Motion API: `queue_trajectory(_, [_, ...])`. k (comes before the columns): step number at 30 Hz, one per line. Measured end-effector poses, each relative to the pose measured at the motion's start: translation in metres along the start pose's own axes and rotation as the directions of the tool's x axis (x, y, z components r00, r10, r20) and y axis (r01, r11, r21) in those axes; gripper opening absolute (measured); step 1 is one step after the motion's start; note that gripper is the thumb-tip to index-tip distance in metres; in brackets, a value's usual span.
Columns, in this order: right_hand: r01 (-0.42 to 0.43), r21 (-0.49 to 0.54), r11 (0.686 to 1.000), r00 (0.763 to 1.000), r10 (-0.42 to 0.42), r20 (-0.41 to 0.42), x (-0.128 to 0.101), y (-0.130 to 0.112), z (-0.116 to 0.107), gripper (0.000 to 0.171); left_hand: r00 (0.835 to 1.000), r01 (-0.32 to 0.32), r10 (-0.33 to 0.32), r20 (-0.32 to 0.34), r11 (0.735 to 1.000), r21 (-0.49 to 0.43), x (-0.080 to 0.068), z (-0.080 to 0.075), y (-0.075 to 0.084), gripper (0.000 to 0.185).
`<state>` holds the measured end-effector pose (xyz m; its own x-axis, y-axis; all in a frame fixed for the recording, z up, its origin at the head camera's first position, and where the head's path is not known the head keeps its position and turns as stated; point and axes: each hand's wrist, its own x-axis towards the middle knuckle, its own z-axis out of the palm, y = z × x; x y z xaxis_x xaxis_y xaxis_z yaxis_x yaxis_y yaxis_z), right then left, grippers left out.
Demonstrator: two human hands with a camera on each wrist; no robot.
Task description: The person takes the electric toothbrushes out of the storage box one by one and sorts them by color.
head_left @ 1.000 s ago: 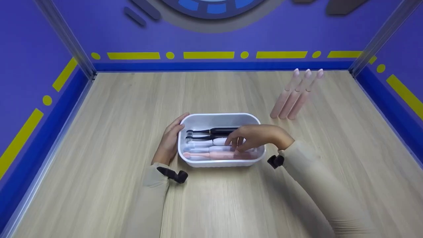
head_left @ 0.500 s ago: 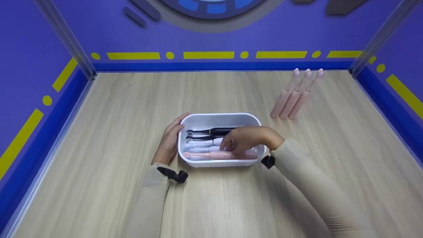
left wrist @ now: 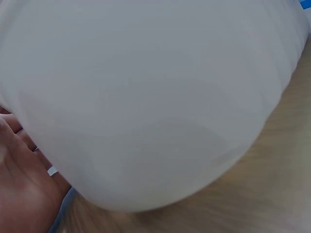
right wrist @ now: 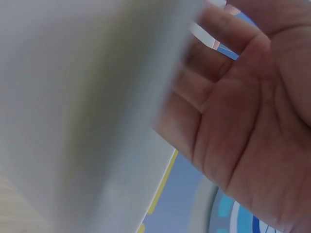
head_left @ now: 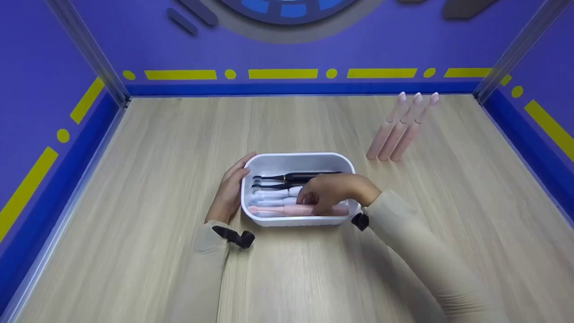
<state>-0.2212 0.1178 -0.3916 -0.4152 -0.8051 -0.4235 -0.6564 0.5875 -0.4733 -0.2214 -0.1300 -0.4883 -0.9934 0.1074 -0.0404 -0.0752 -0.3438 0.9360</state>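
Observation:
A white storage bin (head_left: 298, 221) stands on the wooden table, holding a row of electric toothbrushes. My left hand (head_left: 229, 190) holds its left end, thumb at the rim and fingers along the outer wall. In the left wrist view, the fingers (left wrist: 29, 145) pass partly behind the bin. My right hand (head_left: 334, 190) reaches in over the right end, its curled fingers and thumb around the handle of the pink electric toothbrush (head_left: 296, 210) nearest me; the fingertips are partly hidden. Behind this toothbrush lie pale ones (head_left: 271, 194) and black ones (head_left: 305, 177).
Three pink electric toothbrushes (head_left: 401, 130) stand upright side by side at the back right of the table (head_left: 287, 121). Purple and blue panels (head_left: 287, 54) enclose the back and sides.
My right hand has shifted left and slightly down inside the bin, its fingers drawing in at the pink toothbrush. The left hand and the bin stay where they were.

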Motion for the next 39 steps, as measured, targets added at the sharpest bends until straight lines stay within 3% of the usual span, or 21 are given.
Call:
queue_trajectory(23, [0.098,-0.076,0.992,0.993,-0.102,-0.055,-0.0016,0.0002,0.0028,0.016,1.0,0.012,-0.012,-0.014,1.0,0.015,-0.0002,-0.0002,-0.0002,0.048])
queue_trajectory(39, [0.106,-0.065,0.992,0.992,-0.11,-0.061,-0.0018,0.0025,0.0047,0.012,1.0,0.01,-0.01,-0.005,1.0,0.014,-0.0001,-0.0009,-0.0005,0.048])
